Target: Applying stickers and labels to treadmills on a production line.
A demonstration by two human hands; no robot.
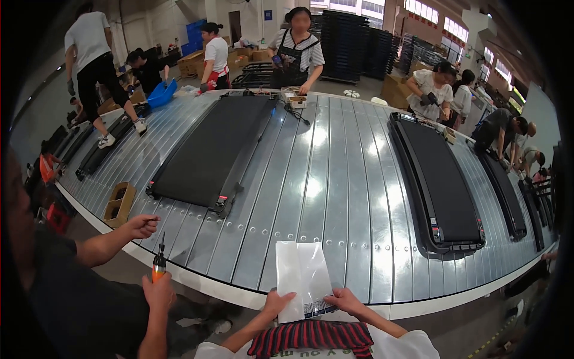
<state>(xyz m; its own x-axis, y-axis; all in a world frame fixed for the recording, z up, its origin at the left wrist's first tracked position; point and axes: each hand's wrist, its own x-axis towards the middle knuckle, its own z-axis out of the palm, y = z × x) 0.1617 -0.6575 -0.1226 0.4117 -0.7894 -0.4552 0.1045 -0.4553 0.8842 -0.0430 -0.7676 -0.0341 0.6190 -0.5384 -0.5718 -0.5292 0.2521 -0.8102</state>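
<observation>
The left hand [277, 303] is nearly closed, pinching the left side of a shiny white sheet [288, 269]. The right hand [345, 301] pinches its right edge, by small dark labels [317, 308]. The sheet is held up at the near edge of the metal surface [353, 197]. Maybe a label is being picked off; that calls for a steady left grip and gentle right fingers. The glare makes it hard to be sure.

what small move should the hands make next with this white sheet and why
Perhaps the right hand should try peeling a dark patch off the white sheet: it pinches the edge near that patch, while the left hand holds the other side.
</observation>
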